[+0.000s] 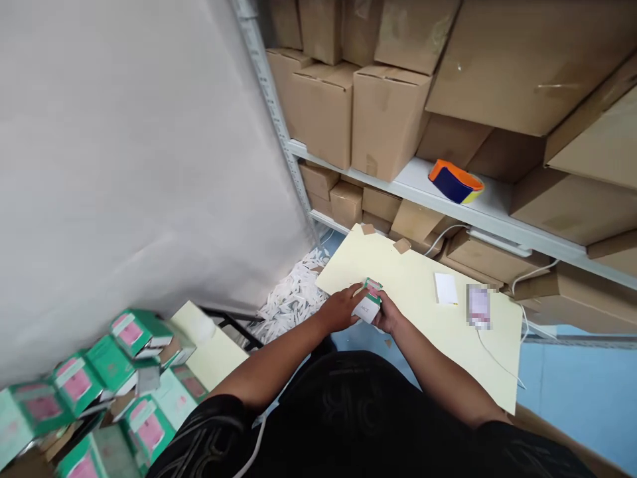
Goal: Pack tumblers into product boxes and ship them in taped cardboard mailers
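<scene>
Between my two hands I hold a small green, white and pink box (369,304), just over the near edge of a pale yellow table (423,332). My left hand (342,309) grips it from the left side, fingers curled round it. On the right side my right hand (387,313) is closed against the same box. Part of the printing on the box shows, but it is too small to read fully. My fingertips on its far side are partly hidden.
A white box (445,289) and a blurred-out device (478,307) with a cable lie on the table. Shelves with cardboard boxes (388,119) stand behind, holding an orange and blue ring (455,181). White paper strips (293,292) cover the floor. Several green boxes (112,365) are piled left.
</scene>
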The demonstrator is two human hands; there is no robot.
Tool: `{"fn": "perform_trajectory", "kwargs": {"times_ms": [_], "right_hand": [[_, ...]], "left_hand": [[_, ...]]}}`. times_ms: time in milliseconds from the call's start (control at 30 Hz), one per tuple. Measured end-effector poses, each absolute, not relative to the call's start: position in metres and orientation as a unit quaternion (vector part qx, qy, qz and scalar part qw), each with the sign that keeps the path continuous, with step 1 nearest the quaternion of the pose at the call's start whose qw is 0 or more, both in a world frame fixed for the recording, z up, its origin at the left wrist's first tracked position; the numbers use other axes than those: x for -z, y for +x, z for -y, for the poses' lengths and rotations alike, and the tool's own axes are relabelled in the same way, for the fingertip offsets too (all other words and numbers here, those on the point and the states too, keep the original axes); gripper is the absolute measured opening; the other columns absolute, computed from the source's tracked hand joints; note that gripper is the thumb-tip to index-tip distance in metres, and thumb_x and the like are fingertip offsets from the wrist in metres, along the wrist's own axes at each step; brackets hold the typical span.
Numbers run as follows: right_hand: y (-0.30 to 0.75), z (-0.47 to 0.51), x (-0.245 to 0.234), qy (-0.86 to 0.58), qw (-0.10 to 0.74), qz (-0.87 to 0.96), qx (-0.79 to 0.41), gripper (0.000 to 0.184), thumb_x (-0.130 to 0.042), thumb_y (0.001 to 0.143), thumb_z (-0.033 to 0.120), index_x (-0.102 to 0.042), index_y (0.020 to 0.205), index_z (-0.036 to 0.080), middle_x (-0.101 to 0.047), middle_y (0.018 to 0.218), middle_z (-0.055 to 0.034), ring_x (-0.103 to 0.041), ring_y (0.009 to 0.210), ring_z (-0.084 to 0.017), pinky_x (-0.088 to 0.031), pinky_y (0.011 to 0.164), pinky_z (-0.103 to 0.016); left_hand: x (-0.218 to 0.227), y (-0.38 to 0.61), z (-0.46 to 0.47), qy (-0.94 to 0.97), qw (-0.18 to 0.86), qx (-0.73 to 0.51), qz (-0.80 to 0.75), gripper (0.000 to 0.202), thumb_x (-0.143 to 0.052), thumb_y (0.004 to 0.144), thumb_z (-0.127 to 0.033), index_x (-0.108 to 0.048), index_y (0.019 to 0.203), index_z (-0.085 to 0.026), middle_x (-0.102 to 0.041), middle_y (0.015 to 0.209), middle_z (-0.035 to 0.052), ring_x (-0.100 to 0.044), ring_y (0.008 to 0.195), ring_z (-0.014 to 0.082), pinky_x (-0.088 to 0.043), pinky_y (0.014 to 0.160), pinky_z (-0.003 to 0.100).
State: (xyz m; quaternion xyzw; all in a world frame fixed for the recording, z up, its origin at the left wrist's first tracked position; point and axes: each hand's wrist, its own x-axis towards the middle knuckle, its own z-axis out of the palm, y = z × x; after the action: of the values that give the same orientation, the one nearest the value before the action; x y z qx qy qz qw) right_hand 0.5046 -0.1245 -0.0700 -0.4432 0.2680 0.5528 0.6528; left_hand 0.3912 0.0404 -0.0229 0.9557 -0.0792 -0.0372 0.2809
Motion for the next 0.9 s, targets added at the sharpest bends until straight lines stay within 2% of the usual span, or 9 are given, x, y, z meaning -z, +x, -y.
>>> {"fn": "perform_trajectory", "kwargs": {"times_ms": [167,267,333,400,467,567,667,733,900], "right_hand": [[0.539,0.122,0.093,-0.469,0.638,-0.305,-0.529,0.033,-0.054,0.091,0.051,-0.062,0.098,0.020,-0.070,0.073,-0.0039,-0.069,0.065,-0.018,-0.055,0.059,-0.027],[0.558,0.117,0.095,-0.525,0.603,-0.309,-0.516,0.056,-0.038,0.093,0.067,-0.063,0.097,0.017,-0.068,0.074,-0.0085,-0.065,0.061,-0.019,-0.055,0.057,-0.029],[0.562,0.115,0.094,-0.607,0.582,-0.300,-0.451,0.064,-0.028,0.094,0.069,-0.064,0.101,0.016,-0.069,0.082,-0.0118,-0.065,0.063,-0.020,-0.056,0.060,-0.033],[0.559,0.114,0.094,-0.678,0.582,-0.281,-0.350,0.055,-0.034,0.094,0.061,-0.063,0.113,0.019,-0.069,0.100,-0.0119,-0.068,0.073,-0.020,-0.057,0.066,-0.034],[0.551,0.112,0.094,-0.737,0.580,-0.227,-0.261,0.047,-0.050,0.088,0.048,-0.057,0.128,0.025,-0.064,0.122,-0.0094,-0.068,0.089,-0.020,-0.058,0.075,-0.034],[0.545,0.108,0.096,-0.823,0.527,-0.099,-0.189,0.074,-0.066,0.074,0.033,-0.045,0.145,0.029,-0.054,0.141,-0.0092,-0.065,0.108,-0.023,-0.057,0.090,-0.039],[0.555,0.109,0.099,-0.870,0.469,-0.031,-0.148,0.091,-0.072,0.073,0.034,-0.033,0.155,0.026,-0.049,0.146,-0.0146,-0.064,0.111,-0.026,-0.056,0.094,-0.043],[0.568,0.116,0.101,-0.880,0.452,-0.015,-0.145,0.096,-0.075,0.073,0.034,-0.030,0.158,0.024,-0.049,0.145,-0.0171,-0.067,0.104,-0.027,-0.057,0.091,-0.044],[0.595,0.150,0.103,-0.864,0.462,0.038,-0.195,0.086,-0.069,0.074,0.021,-0.038,0.153,0.028,-0.064,0.131,-0.0080,-0.067,0.104,-0.025,-0.055,0.091,-0.039]], "left_hand": [[0.040,0.466,-0.061,0.941,0.272,0.104,0.172,0.079,-0.075,0.079,-0.028,-0.041,0.150,-0.023,-0.047,0.152,0.0144,-0.058,0.129,0.0319,-0.050,0.104,0.042],[0.039,0.506,-0.073,0.929,0.298,0.106,0.191,0.075,-0.077,0.078,-0.032,-0.046,0.146,-0.022,-0.052,0.145,0.0123,-0.061,0.124,0.0296,-0.051,0.103,0.039],[0.035,0.532,-0.079,0.930,0.299,0.119,0.178,0.072,-0.079,0.076,-0.038,-0.050,0.140,-0.021,-0.057,0.137,0.0117,-0.064,0.117,0.0293,-0.052,0.098,0.037],[0.029,0.555,-0.082,0.940,0.288,0.130,0.129,0.068,-0.079,0.076,-0.048,-0.054,0.133,-0.020,-0.062,0.127,0.0119,-0.067,0.109,0.0296,-0.053,0.092,0.037],[0.024,0.574,-0.082,0.951,0.272,0.134,0.066,0.070,-0.076,0.077,-0.059,-0.053,0.129,-0.019,-0.064,0.121,0.0126,-0.068,0.105,0.0305,-0.053,0.086,0.037],[0.018,0.592,-0.076,0.956,0.254,0.146,0.013,0.084,-0.070,0.077,-0.072,-0.044,0.139,-0.021,-0.064,0.125,0.0146,-0.068,0.106,0.0328,-0.052,0.084,0.038],[0.012,0.595,-0.067,0.957,0.236,0.170,0.014,0.097,-0.067,0.079,-0.073,-0.030,0.151,-0.021,-0.063,0.132,0.0174,-0.068,0.111,0.0353,-0.051,0.084,0.039],[0.008,0.593,-0.061,0.956,0.226,0.186,0.031,0.094,-0.063,0.084,-0.070,-0.026,0.155,-0.020,-0.064,0.132,0.0180,-0.067,0.112,0.0357,-0.051,0.085,0.040],[0.000,0.594,-0.053,0.946,0.242,0.205,0.072,0.051,-0.051,0.098,-0.046,-0.043,0.143,-0.024,-0.070,0.115,0.0094,-0.070,0.101,0.0270,-0.052,0.081,0.035]]}}
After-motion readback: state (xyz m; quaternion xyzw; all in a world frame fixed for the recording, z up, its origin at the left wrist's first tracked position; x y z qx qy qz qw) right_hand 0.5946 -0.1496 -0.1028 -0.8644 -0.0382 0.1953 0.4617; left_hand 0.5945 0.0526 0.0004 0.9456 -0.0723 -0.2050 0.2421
